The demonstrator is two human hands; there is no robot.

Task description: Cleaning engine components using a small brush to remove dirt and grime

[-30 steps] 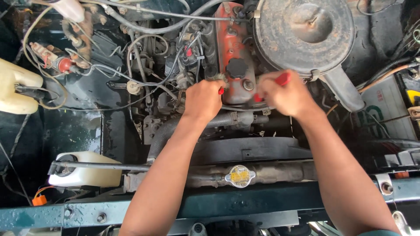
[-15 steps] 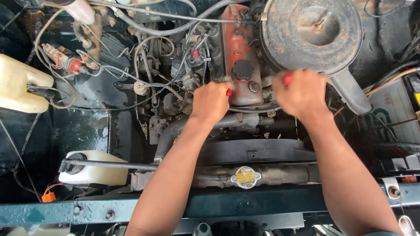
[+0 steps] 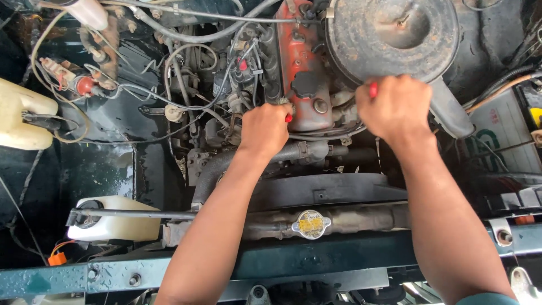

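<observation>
At the centre of the frame, against the red valve cover (image 3: 302,68), my left hand (image 3: 265,129) is curled tight around something with a red tip (image 3: 288,118) that pokes out beside my knuckles; what it is I cannot tell. My right hand (image 3: 398,107), a little to the right, is fisted on a red handle (image 3: 373,90) just under the rim of the round, rusty air cleaner (image 3: 392,34) in the upper right. Below my wrists a radiator hose (image 3: 307,151) runs across, and lower still sits the yellow-faced radiator cap (image 3: 311,223). A white reservoir (image 3: 113,223) lies at lower left, a cream tank (image 3: 22,116) at the left edge.
</observation>
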